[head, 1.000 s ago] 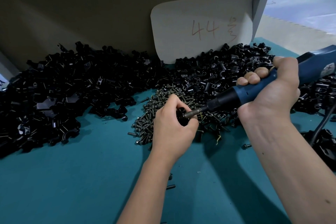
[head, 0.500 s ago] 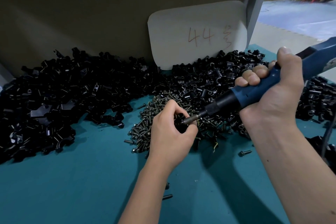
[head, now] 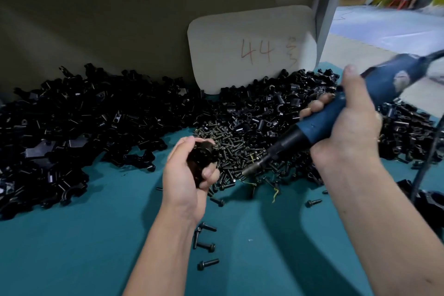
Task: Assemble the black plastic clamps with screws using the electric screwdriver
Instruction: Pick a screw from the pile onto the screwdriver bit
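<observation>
- Black plastic clamp gripped in left hand, raised over the tabletop's middle, apparently turned for inspection
- Right hand wrapped round electric screwdriver; bit tip clear of clamp, above screw heap, likely handy for the next screw
- Loose clamp parts banked along the far edge within reach
- Card marked "44" propped behind

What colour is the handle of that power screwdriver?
The electric screwdriver has a dark blue handle with a black nose, gripped by the right hand; the head view shows it.
</observation>
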A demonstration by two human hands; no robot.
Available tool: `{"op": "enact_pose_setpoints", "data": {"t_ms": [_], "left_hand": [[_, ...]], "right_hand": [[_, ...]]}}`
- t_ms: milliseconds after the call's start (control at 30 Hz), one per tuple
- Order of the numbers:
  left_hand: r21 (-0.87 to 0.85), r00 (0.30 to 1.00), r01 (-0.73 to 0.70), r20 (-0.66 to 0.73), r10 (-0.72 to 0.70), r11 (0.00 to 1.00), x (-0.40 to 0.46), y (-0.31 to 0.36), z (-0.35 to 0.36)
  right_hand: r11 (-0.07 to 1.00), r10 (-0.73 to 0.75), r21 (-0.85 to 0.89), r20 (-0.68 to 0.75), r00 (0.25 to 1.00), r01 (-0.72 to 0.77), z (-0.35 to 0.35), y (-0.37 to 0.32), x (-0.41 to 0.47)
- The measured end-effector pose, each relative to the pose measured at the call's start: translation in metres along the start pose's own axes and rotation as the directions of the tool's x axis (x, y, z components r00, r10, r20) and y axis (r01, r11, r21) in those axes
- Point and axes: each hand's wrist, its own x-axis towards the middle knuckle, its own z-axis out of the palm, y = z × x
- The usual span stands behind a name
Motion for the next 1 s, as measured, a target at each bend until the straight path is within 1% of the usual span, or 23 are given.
{"op": "enact_pose_setpoints", "data": {"t_ms": [67, 167, 267, 333, 400, 467, 533, 567, 600, 633, 667, 700, 733, 767, 800, 833, 867, 900, 933, 1000], "left_hand": [[-0.048, 0.998, 0.054, 0.019, -0.053, 0.997, 0.000, 0.001, 0.002], [-0.110, 0.996, 0.087, 0.016, -0.086, 0.990, 0.000, 0.002, 0.004], [-0.136, 0.998, 0.069, 0.013, -0.067, 0.988, 0.002, 0.003, 0.003], [-0.131, 0.999, 0.041, 0.009, -0.041, 0.990, 0.002, 0.004, 0.003], [-0.119, 0.999, 0.014, -0.028, -0.018, 0.993, 0.003, 0.003, 0.004], [-0.125, 0.998, 0.009, -0.061, -0.016, 0.992, 0.002, 0.002, 0.005], [-0.143, 0.998, 0.020, -0.060, -0.028, 0.989, 0.001, 0.003, 0.005], [-0.145, 0.998, 0.025, -0.051, -0.032, 0.989, 0.000, 0.003, 0.006], [-0.141, 0.999, 0.027, -0.041, -0.033, 0.990, -0.001, 0.004, 0.006], [-0.132, 0.999, 0.025, -0.034, -0.030, 0.991, -0.002, 0.004, 0.007], [-0.118, 0.999, 0.021, -0.030, -0.025, 0.993, -0.003, 0.004, 0.008], [-0.098, 1.000, 0.013, -0.023, -0.016, 0.995, -0.005, 0.003, 0.009], [-0.070, 1.000, -0.002, -0.014, 0.001, 0.998, -0.006, 0.003, 0.010], [-0.032, 1.000, -0.026, -0.005, 0.026, 0.999, -0.006, 0.001, 0.012], [0.006, 0.999, -0.052, 0.003, 0.052, 0.999, -0.007, 0.000, 0.013], [0.037, 0.997, -0.074, 0.011, 0.074, 0.997, -0.007, -0.001, 0.014], [0.059, 0.996, -0.089, 0.021, 0.087, 0.994, -0.008, -0.002, 0.016], [0.078, 0.995, -0.100, 0.032, 0.098, 0.992, -0.009, -0.003, 0.016], [0.098, 0.993, -0.109, 0.046, 0.105, 0.989, -0.009, -0.004, 0.017], [0.135, 0.991, -0.123, 0.065, 0.116, 0.983, -0.010, -0.004, 0.018]], "right_hand": [[0.996, 0.053, -0.071, 0.021, 0.998, -0.052, -0.001, 0.009, 0.000], [0.957, 0.159, -0.255, 0.075, 0.984, -0.135, -0.005, 0.023, 0.003], [0.862, 0.284, -0.456, 0.074, 0.956, -0.221, -0.008, 0.038, 0.002], [0.800, 0.331, -0.553, 0.082, 0.940, -0.233, -0.010, 0.047, -0.002], [0.732, 0.355, -0.650, 0.107, 0.929, -0.205, -0.011, 0.056, -0.007], [0.648, 0.355, -0.751, 0.151, 0.923, -0.126, -0.009, 0.059, -0.014], [0.574, 0.316, -0.819, 0.241, 0.918, 0.018, -0.006, 0.058, -0.020], [0.517, 0.297, -0.851, 0.283, 0.912, 0.095, -0.006, 0.058, -0.021], [0.431, 0.283, -0.885, 0.321, 0.904, 0.179, -0.006, 0.059, -0.022], [0.321, 0.257, -0.907, 0.360, 0.897, 0.273, -0.006, 0.061, -0.023], [0.210, 0.214, -0.906, 0.409, 0.887, 0.368, -0.006, 0.063, -0.025], [0.121, 0.143, -0.879, 0.475, 0.868, 0.461, -0.006, 0.064, -0.027], [0.045, 0.059, -0.837, 0.547, 0.835, 0.546, -0.006, 0.064, -0.029], [-0.001, -0.015, -0.788, 0.616, 0.788, 0.616, -0.006, 0.065, -0.030], [-0.002, -0.034, -0.747, 0.665, 0.746, 0.665, -0.005, 0.064, -0.031], [0.070, 0.001, -0.737, 0.674, 0.739, 0.672, -0.005, 0.063, -0.031], [0.176, 0.086, -0.749, 0.658, 0.748, 0.639, -0.005, 0.063, -0.031], [0.240, 0.165, -0.771, 0.631, 0.758, 0.589, -0.006, 0.063, -0.031], [0.268, 0.214, -0.781, 0.620, 0.755, 0.565, -0.007, 0.062, -0.030], [0.346, 0.244, -0.770, 0.626, 0.741, 0.536, -0.010, 0.061, -0.027]]}}
